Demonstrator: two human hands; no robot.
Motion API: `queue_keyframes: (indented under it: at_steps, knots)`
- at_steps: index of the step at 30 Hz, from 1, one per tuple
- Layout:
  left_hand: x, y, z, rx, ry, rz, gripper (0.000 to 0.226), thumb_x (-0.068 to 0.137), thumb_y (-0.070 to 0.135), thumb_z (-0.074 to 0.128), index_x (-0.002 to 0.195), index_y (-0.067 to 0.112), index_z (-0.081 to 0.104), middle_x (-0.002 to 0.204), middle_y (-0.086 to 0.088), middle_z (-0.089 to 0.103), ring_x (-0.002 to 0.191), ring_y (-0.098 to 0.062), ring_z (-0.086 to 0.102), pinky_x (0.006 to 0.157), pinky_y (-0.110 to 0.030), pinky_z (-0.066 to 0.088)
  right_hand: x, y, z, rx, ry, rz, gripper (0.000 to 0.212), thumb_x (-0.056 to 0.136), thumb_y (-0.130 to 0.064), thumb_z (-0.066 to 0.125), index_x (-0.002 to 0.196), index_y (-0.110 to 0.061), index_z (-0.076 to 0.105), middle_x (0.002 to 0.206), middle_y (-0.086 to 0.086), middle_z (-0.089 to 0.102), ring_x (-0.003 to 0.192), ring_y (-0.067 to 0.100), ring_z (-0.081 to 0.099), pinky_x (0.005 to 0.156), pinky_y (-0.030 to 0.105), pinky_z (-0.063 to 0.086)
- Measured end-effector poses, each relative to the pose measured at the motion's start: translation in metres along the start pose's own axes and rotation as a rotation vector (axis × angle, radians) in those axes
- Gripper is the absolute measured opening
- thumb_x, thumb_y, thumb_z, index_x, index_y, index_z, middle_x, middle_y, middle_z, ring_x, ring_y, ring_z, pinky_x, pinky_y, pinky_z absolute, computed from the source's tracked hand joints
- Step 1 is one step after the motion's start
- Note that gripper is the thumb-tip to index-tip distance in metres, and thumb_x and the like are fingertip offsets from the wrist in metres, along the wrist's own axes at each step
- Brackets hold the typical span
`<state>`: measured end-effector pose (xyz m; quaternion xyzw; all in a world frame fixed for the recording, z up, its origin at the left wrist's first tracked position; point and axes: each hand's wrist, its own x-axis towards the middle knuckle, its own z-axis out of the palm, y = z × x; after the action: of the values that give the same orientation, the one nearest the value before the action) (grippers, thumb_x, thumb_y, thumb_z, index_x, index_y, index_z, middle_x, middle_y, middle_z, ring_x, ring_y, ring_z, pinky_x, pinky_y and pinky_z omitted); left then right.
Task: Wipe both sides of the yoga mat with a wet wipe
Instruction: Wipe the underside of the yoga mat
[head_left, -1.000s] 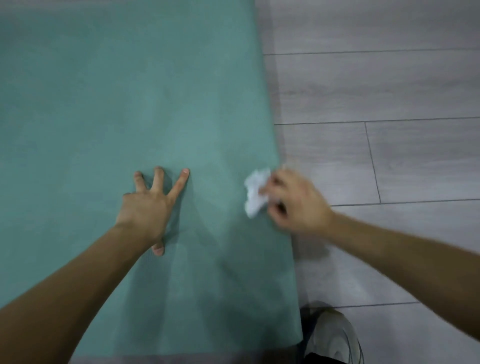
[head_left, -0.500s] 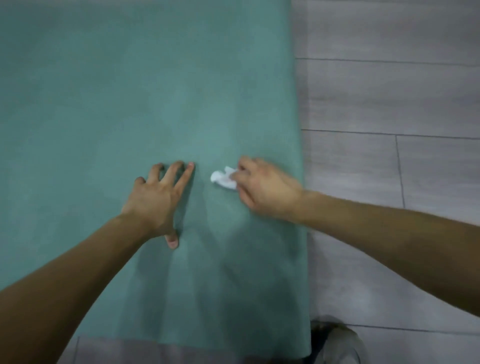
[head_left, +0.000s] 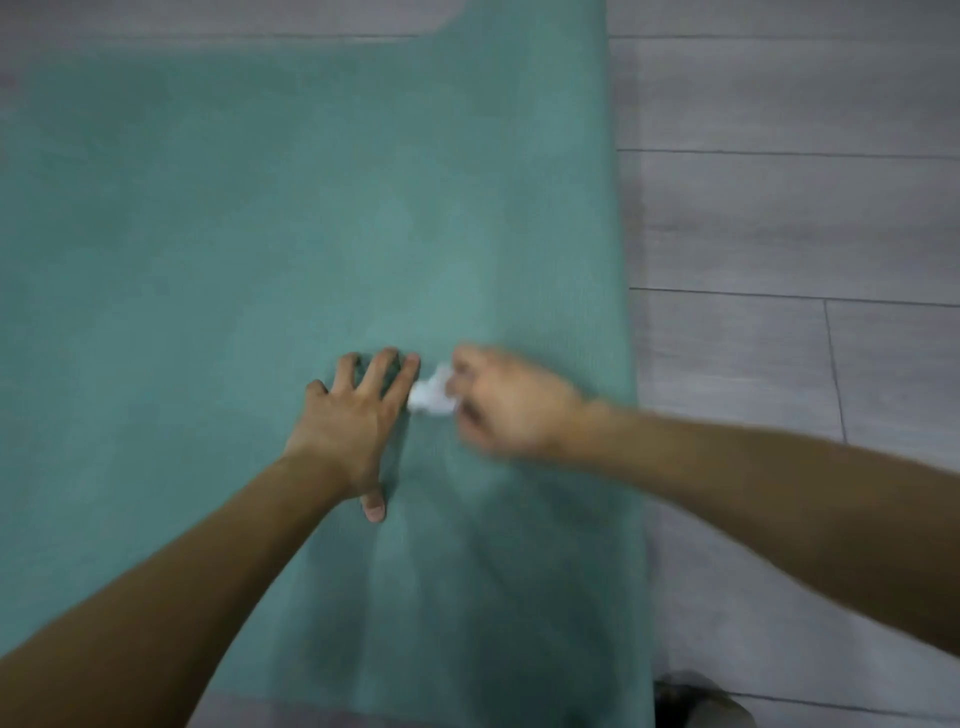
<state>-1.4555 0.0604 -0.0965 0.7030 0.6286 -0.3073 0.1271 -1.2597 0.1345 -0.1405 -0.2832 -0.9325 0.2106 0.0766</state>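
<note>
The teal mat lies flat on the grey plank floor, its right edge running up the middle of the view and its near edge low in the view. The left hand presses flat on the mat near that right edge, fingers spread and straight, holding nothing. Just to its right, the blurred right hand grips a crumpled white wipe against the mat, the wipe almost touching the left hand's fingertips.
</note>
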Motion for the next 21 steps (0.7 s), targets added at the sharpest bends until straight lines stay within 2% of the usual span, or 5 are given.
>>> queue_keyframes:
  at_steps: [5,8,12,19,21]
  knots:
    - [0.002,-0.001,0.002,-0.006,0.003,-0.010,0.188,0.028,0.068,0.099,0.162,0.023,-0.024,0.166,-0.002,-0.003,0.151,-0.037,0.019,0.108,-0.052,0.046,-0.032,-0.049,0.021,0.038,-0.143,-0.363,0.026,0.100,-0.018,0.048,0.090,-0.015,0.072,0.101,0.007,0.061,0.085,0.027,0.060,0.069,0.040,0.051]
    - [0.001,0.001,0.001,-0.014,-0.007,-0.011,0.187,0.028,0.065,0.101,0.162,0.021,-0.023,0.167,-0.002,-0.005,0.152,-0.038,0.018,0.109,-0.053,0.045,0.029,0.031,-0.033,-0.138,0.054,-0.155,0.024,0.105,-0.023,0.050,0.101,-0.016,0.072,0.108,0.012,0.061,0.101,0.034,0.061,0.089,0.042,0.048]
    - [-0.001,0.005,-0.001,-0.016,-0.021,-0.015,0.185,0.035,0.062,0.102,0.162,0.019,-0.026,0.168,-0.003,-0.010,0.155,-0.040,0.012,0.113,-0.054,0.044,0.062,0.116,-0.092,-0.279,0.266,0.286,0.032,0.095,-0.018,0.044,0.106,-0.005,0.071,0.106,0.024,0.061,0.101,0.046,0.059,0.085,0.052,0.051]
    - [-0.005,0.005,0.006,-0.010,-0.018,-0.015,0.178,0.046,0.059,0.101,0.160,0.021,-0.030,0.172,-0.005,-0.020,0.161,-0.040,-0.001,0.118,-0.050,0.039,-0.046,-0.039,0.012,0.046,-0.333,-0.555,0.023,0.090,-0.015,0.057,0.107,-0.011,0.072,0.104,0.009,0.066,0.100,0.032,0.060,0.088,0.042,0.050]
    - [-0.007,0.006,0.007,-0.013,-0.014,-0.025,0.177,0.047,0.059,0.100,0.160,0.020,-0.031,0.173,-0.005,-0.020,0.162,-0.039,-0.001,0.119,-0.050,0.038,-0.022,-0.017,-0.008,-0.073,-0.201,-0.606,0.022,0.097,-0.023,0.055,0.101,-0.014,0.074,0.099,0.006,0.068,0.098,0.028,0.062,0.086,0.042,0.050]
